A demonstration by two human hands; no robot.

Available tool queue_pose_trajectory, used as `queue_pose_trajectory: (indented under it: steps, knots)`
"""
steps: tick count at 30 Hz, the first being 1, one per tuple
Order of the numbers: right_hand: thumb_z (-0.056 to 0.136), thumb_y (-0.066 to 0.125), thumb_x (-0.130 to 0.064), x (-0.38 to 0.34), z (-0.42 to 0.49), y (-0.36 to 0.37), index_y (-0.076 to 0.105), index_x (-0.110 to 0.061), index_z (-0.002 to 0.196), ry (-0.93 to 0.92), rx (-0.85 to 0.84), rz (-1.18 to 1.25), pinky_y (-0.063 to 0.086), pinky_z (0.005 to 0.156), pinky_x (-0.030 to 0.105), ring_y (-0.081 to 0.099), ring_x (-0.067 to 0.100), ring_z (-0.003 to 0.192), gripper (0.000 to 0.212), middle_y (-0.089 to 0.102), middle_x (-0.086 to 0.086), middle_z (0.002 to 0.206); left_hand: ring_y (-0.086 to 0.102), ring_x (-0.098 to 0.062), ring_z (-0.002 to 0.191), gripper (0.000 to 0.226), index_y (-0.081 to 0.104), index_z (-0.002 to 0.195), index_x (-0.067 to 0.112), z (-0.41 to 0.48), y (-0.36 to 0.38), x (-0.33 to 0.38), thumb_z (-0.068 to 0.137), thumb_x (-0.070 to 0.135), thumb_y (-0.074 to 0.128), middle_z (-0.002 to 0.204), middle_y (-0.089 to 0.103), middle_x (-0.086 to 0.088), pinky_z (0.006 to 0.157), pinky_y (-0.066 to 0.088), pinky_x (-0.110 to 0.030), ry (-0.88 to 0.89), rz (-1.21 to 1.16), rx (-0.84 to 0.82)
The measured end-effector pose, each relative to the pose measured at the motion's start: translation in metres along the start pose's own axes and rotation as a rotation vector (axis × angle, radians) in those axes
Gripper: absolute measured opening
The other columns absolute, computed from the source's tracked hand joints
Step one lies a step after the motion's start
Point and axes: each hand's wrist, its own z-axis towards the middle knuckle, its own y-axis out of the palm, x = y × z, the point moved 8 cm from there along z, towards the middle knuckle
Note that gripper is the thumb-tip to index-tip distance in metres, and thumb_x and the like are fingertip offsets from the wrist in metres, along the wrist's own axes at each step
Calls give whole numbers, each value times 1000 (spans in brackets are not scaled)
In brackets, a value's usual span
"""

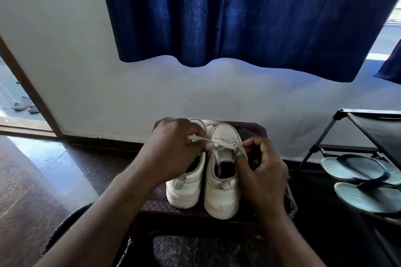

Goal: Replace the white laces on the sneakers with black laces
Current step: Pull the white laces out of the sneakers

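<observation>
Two white sneakers stand side by side, toes away from me, on a dark stool [249,130]. The right sneaker [221,193] carries a white lace [225,145] across its upper eyelets. My left hand [173,149] lies over the left sneaker [186,188] and pinches one end of that lace, pulled out to the left. My right hand [262,171] pinches the lace's other end at the shoe's right side. No black lace can be seen.
A black shoe rack [368,121] stands at the right with a pair of pale blue flip-flops [355,169] on it. A blue curtain [238,11] hangs on the wall ahead. An open doorway [13,93] at the left shows grey footwear outside.
</observation>
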Motion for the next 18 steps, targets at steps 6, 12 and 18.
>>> queue_pose_trajectory:
  steps: [6,12,18]
  knots:
    - [85,78,-22,-2,0,0,66,-29,98,-15,-17,32,45,68,12,66,4,79,19,70,-14,88,64,-15,76,21,76,81,28,-2,6,-3,98,35,65,88,71,6,70,48,-33,-146,-779,93]
    - [84,80,-19,0,0,0,67,-29,97,-3,-18,59,45,68,13,67,5,78,21,70,-13,88,43,-18,56,29,51,83,16,1,-6,-11,109,29,50,62,46,0,55,39,-31,-297,-1404,227]
    - [85,80,-22,-2,1,0,66,-28,99,-29,-27,33,41,68,8,65,1,80,21,69,-14,90,53,-6,61,32,57,115,39,-5,14,19,90,43,76,72,56,9,55,39,-29,40,-90,56]
